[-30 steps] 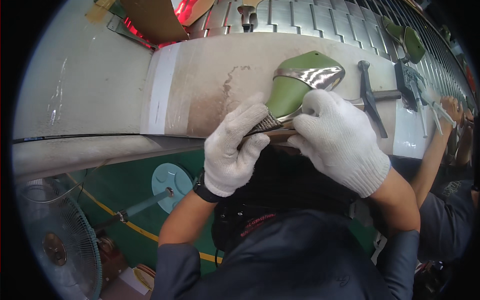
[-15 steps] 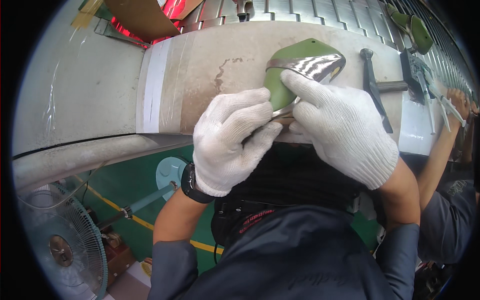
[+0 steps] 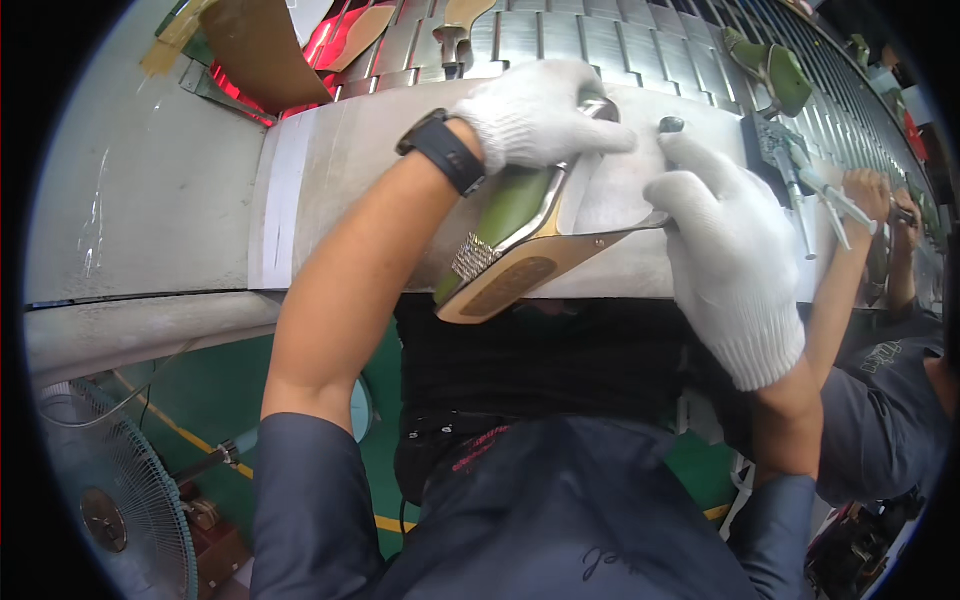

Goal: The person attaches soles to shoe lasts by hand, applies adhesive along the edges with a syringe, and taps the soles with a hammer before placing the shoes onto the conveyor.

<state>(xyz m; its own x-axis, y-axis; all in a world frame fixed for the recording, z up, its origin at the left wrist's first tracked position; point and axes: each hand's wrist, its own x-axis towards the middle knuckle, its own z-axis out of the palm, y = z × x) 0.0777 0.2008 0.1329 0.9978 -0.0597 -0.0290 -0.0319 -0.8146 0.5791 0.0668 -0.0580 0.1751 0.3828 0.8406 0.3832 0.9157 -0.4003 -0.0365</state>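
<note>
My left hand (image 3: 545, 115), in a white knit glove, is closed around the upper part of a shoe on a green last (image 3: 515, 208). The shoe lies tilted at the near edge of the pale bench (image 3: 340, 190), its tan sole facing me. Silver edging and a glittering band show along its side. Beside it, my gloved right hand (image 3: 725, 235) is closed around a hammer (image 3: 672, 125). The hammer's round face shows past the fingers; its handle is hidden by the glove.
Beyond the bench runs a slatted metal conveyor (image 3: 560, 45), carrying another green lasted shoe (image 3: 770, 70). A dark metal block (image 3: 765, 140) and white syringes (image 3: 800, 195) sit at right, near a co-worker's hand (image 3: 865, 195). Brown board (image 3: 260, 50) stands far left; a fan (image 3: 120, 510) is below.
The shoe has been turned so that its sole faces me. My left hand has moved up over it, and my right hand has left it and taken up the hammer from the bench.
</note>
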